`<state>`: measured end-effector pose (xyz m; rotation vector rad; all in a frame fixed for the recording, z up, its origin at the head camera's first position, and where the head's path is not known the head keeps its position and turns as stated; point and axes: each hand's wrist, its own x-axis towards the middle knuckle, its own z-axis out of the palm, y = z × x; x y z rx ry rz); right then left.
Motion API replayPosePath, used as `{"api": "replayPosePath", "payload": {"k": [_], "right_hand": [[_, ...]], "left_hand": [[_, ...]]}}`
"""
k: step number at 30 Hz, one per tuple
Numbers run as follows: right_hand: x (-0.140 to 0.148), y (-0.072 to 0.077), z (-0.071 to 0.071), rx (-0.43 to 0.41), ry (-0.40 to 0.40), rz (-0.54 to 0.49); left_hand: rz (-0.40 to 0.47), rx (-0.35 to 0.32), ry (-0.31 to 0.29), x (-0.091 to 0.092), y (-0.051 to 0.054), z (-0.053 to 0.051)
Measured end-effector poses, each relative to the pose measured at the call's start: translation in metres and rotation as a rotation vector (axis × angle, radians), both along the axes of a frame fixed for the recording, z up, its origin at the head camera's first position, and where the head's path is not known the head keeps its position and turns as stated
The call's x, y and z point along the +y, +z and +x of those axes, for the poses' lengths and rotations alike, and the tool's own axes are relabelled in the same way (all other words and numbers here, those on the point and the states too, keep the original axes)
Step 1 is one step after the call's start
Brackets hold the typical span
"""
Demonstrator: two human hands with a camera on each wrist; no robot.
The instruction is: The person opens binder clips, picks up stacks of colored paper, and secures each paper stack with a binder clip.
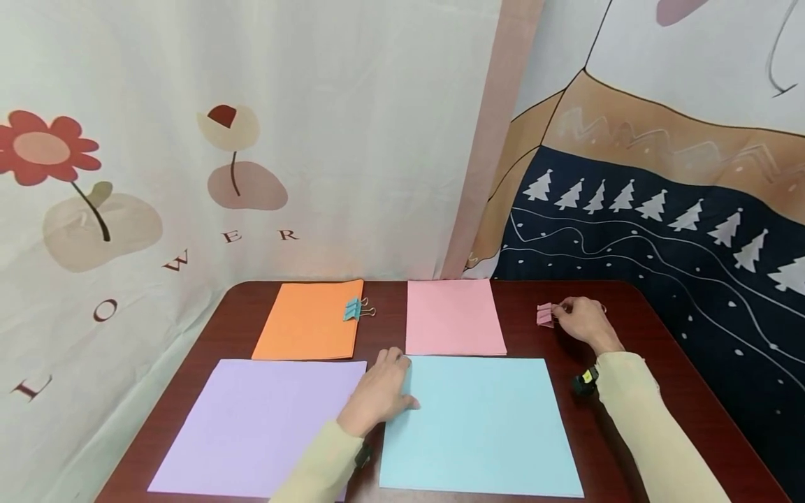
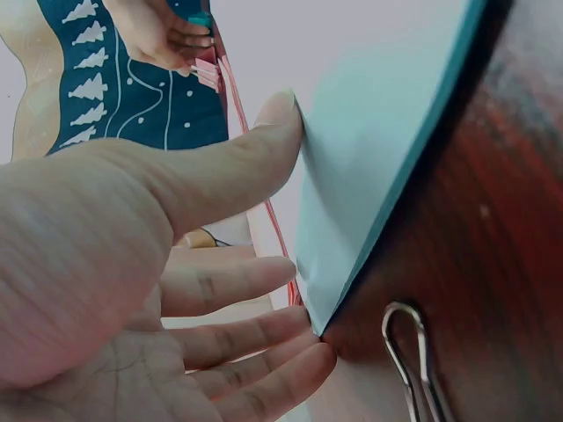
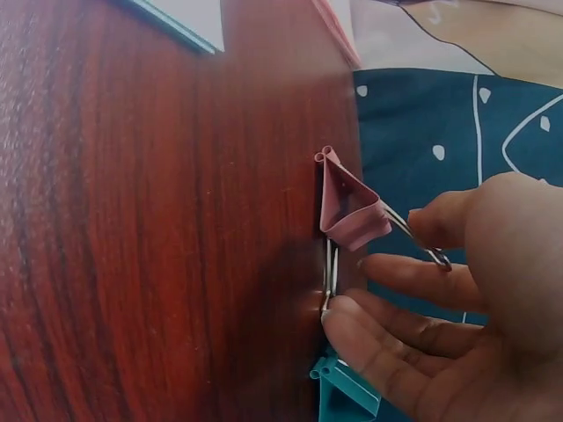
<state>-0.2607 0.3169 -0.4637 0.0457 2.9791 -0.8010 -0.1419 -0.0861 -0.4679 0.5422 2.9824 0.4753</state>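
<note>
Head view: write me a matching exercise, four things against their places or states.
1. orange paper
2. pink paper
3. pink clip
4. left hand

A. at the left edge of the light blue paper
B. bears a teal clip
C. held by the right hand
D. between orange paper and pink clip

Pairs: 1-B; 2-D; 3-C; 4-A
</note>
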Motion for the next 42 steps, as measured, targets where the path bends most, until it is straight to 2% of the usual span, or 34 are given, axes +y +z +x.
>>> {"api": "replayPosePath", "payload": {"k": [10, 23, 28, 32, 35, 38, 42], "right_hand": [[-0.002, -0.001, 0.005, 0.038, -0.027, -0.036], [-0.005, -0.002, 0.01, 0.057, -0.008, -0.101], [-0.004, -0.002, 0.011, 0.058, -0.039, -0.198], [-0.002, 0.0, 0.012, -0.012, -0.089, -0.306], [0.001, 0.002, 0.013, -0.069, -0.094, -0.358], [0.005, 0.004, 0.015, -0.102, -0.08, -0.376], [0.008, 0.004, 0.017, -0.109, -0.058, -0.328]], "left_hand": [[0.003, -0.01, 0.054, 0.005, -0.003, -0.011], [0.035, -0.041, 0.08, 0.003, -0.007, -0.016], [0.082, -0.056, 0.097, 0.003, -0.009, -0.014], [0.113, -0.08, 0.1, 0.005, -0.008, -0.01], [0.171, -0.113, 0.105, 0.005, -0.006, -0.008], [0.267, -0.153, 0.123, 0.005, -0.004, -0.007], [0.389, -0.195, 0.151, 0.005, -0.003, -0.005]]}}
